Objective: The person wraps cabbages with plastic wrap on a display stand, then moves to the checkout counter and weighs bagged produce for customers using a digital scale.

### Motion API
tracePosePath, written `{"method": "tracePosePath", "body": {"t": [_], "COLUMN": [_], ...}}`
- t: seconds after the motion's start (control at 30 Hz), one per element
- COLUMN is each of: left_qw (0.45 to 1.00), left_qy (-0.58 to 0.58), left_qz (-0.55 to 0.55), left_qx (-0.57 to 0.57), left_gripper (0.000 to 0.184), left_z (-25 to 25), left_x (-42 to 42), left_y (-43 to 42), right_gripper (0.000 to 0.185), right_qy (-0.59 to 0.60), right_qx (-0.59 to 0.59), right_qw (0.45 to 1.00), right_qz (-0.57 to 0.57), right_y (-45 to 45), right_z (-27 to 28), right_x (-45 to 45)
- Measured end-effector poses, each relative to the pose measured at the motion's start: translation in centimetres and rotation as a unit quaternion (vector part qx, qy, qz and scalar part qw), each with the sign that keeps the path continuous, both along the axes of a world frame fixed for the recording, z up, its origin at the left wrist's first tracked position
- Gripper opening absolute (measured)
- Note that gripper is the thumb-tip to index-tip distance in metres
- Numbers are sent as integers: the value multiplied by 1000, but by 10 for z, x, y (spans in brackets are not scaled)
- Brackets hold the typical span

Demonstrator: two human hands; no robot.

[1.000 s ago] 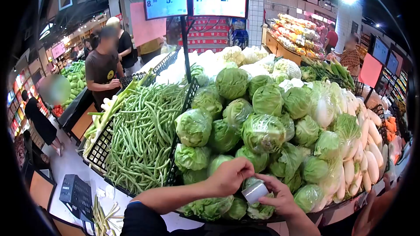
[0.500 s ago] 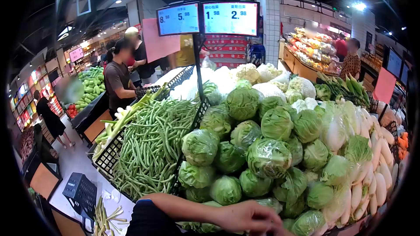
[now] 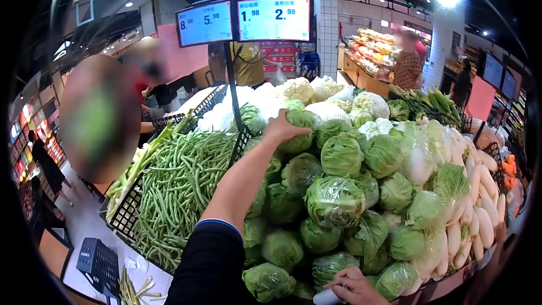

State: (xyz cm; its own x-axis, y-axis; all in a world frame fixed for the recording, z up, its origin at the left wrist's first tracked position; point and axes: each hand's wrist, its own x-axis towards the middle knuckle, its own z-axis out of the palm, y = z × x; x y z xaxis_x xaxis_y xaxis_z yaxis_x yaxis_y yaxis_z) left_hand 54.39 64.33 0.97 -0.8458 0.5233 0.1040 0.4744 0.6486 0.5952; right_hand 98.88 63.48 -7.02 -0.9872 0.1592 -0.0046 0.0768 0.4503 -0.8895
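Note:
My left hand (image 3: 286,131) reaches over the pile, its thumb and fingers spread around the upper left of a green cabbage (image 3: 302,142). More round cabbages (image 3: 342,155) lie below and to the right of it, some wrapped in clear film (image 3: 335,201). At the bottom edge, my right hand (image 3: 357,287) has its fingers curled over a smooth white rod-like thing (image 3: 327,297), partly cut off by the frame; its kind is unclear. A film-wrapped cabbage (image 3: 397,280) lies just right of that hand.
Green beans (image 3: 180,186) fill the left section behind a black crate edge (image 3: 124,220). White radishes (image 3: 477,226) and Chinese cabbages (image 3: 418,161) lie right, cauliflowers (image 3: 296,90) behind. A price screen (image 3: 274,18) stands on a pole. Several people, one in yellow (image 3: 248,62), are beyond.
My left hand has moved from the bottom front up and forward onto a cabbage at the back of the pile. My right hand with the white thing has come into view. The view has turned slightly right.

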Motion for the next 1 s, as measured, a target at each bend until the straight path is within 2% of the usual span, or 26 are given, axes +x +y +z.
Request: {"method": "tracePosePath", "body": {"t": [0.03, 0.17, 0.27, 0.3, 0.37, 0.4, 0.47, 0.53, 0.57, 0.63, 0.67, 0.7, 0.73, 0.8, 0.87, 0.93, 1.0], "left_qw": [999, 995, 984, 962, 886, 856, 787, 755, 753, 745, 741, 785, 818, 802, 835, 834, 884], "left_qy": [29, 69, 178, 273, 453, 503, 595, 629, 628, 628, 627, 583, 525, 535, 477, 475, 417], "left_qz": [30, 38, 7, -29, -96, -119, -160, -165, -162, -165, -173, -188, -222, -257, -266, -244, -179], "left_qx": [29, 62, 34, 13, -25, -4, 35, 89, 110, 151, 169, 93, 72, 69, 72, 140, 112], "left_gripper": [101, 89, 82, 81, 79, 78, 76, 70, 62, 47, 40, 35, 43, 40, 43, 38, 28], "left_z": [-6, -10, -5, -2, 6, 9, 12, 9, 1, -20, -32, -42, -47, -80, -96, -107, -110], "left_x": [-1, 12, 35, 42, 51, 57, 72, 100, 117, 144, 157, 172, 185, 192, 209, 210, 213], "left_y": [2, -9, -26, -33, -53, -67, -105, -156, -179, -206, -215, -228, -236, -242, -243, -242, -243], "right_gripper": [24, 31, 26, 23, 22, 21, 23, 20, 23, 21, 29, 22, 20, 23, 25, 28, 38], "right_qy": [-25, -12, -68, -127, -139, -147, -90, -70, -55, -14, 6, 27, 44, 54, 51, 50, 22], "right_qx": [49, 113, -64, -246, -258, -262, -286, -317, -277, -292, -291, -249, -205, -191, -146, -105, -153], "right_qw": [998, 994, 995, 959, 954, 951, 950, 937, 947, 934, 932, 942, 950, 960, 975, 987, 981], "right_qz": [-10, -4, -42, -54, -69, -74, -89, -128, -157, -205, -215, -224, -231, -200, -157, -109, -115], "right_y": [-4, -15, -16, -18, -20, -20, -17, -16, -18, -9, -5, -3, 0, -11, -25, -37, -53], "right_z": [6, -17, -26, -28, -41, -51, -69, -74, -56, -45, -28, -15, -2, 38, 63, 64, 60], "right_x": [2, 6, 11, 12, 14, 14, 14, 14, 9, -4, -15, -27, -38, -62, -86, -109, -128]}}
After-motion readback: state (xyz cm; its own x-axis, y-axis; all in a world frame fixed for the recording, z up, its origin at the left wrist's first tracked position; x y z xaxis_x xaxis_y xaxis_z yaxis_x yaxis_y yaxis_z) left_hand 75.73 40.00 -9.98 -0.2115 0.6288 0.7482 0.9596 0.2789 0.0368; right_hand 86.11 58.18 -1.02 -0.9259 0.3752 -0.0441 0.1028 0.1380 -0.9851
